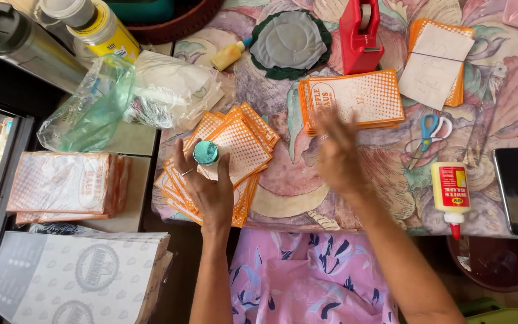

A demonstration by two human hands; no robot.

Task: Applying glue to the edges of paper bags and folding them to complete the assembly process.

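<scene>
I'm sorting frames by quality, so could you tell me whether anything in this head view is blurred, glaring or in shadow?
In the head view, the right hand is smeared by motion blur over the orange cards; the left hand, holding a small teal round thing, is sharp; the plastic bag shows soft glare; the far left edge by the steel flask lies in dark shadow.

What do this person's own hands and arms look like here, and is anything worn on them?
Both arms are bare, with no sleeves showing. The left hand wears a ring on one of its fingers. The right hand is motion-blurred; it also seems to wear a ring. No gloves, watch or bracelets show.
</scene>
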